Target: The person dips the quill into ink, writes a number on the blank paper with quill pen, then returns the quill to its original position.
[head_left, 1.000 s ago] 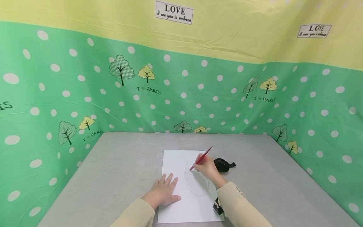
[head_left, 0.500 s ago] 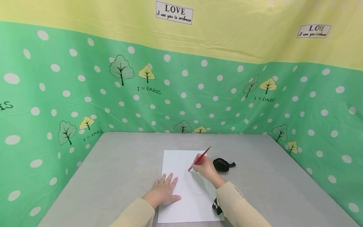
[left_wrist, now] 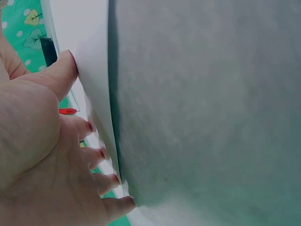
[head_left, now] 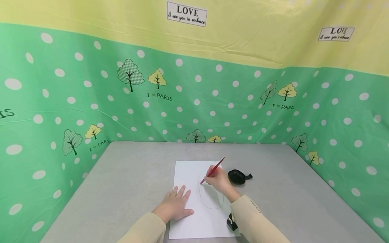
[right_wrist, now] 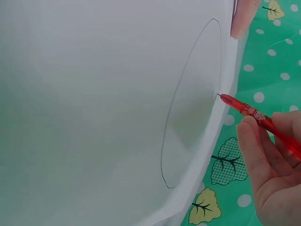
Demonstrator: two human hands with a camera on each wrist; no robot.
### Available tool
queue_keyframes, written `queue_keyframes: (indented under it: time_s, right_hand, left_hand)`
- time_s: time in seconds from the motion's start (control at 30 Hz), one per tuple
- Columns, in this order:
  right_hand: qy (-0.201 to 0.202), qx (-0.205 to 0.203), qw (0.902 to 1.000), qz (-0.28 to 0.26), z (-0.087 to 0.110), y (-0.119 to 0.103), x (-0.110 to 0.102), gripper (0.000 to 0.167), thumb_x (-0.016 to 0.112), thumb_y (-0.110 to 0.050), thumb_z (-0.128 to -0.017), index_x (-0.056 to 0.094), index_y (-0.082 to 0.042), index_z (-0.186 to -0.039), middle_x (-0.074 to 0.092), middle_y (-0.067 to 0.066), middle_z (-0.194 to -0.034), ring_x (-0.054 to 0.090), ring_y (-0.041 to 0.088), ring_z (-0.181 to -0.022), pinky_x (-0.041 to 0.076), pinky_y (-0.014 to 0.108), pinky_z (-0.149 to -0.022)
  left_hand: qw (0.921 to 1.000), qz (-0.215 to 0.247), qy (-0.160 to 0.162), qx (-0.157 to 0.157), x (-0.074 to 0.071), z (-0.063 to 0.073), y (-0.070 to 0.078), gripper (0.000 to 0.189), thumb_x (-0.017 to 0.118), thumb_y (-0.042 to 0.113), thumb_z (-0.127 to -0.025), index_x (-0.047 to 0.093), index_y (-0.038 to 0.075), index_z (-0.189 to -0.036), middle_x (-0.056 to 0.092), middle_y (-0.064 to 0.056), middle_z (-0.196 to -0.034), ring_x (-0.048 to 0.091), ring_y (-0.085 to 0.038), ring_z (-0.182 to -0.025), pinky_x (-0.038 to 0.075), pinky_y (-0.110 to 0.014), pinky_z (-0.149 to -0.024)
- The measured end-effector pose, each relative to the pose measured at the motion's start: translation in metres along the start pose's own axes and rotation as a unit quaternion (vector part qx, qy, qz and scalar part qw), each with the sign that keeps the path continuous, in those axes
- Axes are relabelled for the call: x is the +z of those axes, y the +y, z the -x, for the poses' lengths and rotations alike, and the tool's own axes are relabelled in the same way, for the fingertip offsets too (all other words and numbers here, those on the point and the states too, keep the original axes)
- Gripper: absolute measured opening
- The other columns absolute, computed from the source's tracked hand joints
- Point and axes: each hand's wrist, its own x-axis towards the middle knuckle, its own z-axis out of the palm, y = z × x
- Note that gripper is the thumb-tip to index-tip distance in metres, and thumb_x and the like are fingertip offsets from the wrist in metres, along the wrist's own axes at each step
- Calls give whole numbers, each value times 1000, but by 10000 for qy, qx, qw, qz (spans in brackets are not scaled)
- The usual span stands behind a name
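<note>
A white sheet of paper [head_left: 188, 172] lies on the grey table, bearing a thin dark outline of a long oval [right_wrist: 168, 117]. My right hand [head_left: 218, 179] pinches a red pen [head_left: 215, 168] between thumb and fingers. In the right wrist view the tip of the pen [right_wrist: 244, 109] meets the paper inside the oval, close to its line. My left hand [head_left: 176, 204] rests with spread fingers on the left part of the sheet. The left wrist view shows that hand [left_wrist: 51, 122] with its fingertips on the paper near the edge.
A black rounded object with a short tab [head_left: 237, 177] lies right of the paper. Another small black object [head_left: 232, 223] sits by the right sleeve, partly hidden by it. A green and yellow printed cloth [head_left: 194, 101] hangs around the grey table [head_left: 136, 168].
My right hand has slid slightly left with the pen, whose tip is now nearer the oval's left line. The left hand has stayed in place.
</note>
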Motion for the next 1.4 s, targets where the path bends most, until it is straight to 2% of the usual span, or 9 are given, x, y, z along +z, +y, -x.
queue_keyframes:
  time_s: [0.93, 1.13, 1.4]
  right_hand:
    - [-210, -186, 9996, -91, 5, 4, -1, 15, 65, 6, -78, 53, -2, -73, 61, 4, -66, 56, 13, -57, 52, 26, -54]
    - [-159, -33, 9996, -220, 5, 3, -3, 15, 64, 5, -79, 53, -2, -73, 63, 6, -67, 59, 13, -60, 53, 27, -56]
    - [35, 262, 9980, -580, 1, -11, -15, 12, 64, 2, -81, 53, 0, -78, 64, 8, -74, 63, 20, -68, 55, 32, -64]
  left_hand:
    - [10000, -55, -20, 6, -1, -2, 4, 73, 58, 51, -84, 40, 6, -138, 29, -18, -145, 21, -43, -131, 21, -59, -102]
    - [9999, -53, -92, -19, 1, -4, 4, 73, 57, 51, -84, 40, 5, -138, 29, -19, -145, 21, -43, -131, 21, -59, -102]
    - [9998, 187, -39, -29, -1, -1, 3, 72, 59, 49, -84, 41, 4, -138, 28, -20, -145, 19, -45, -131, 19, -60, -102]
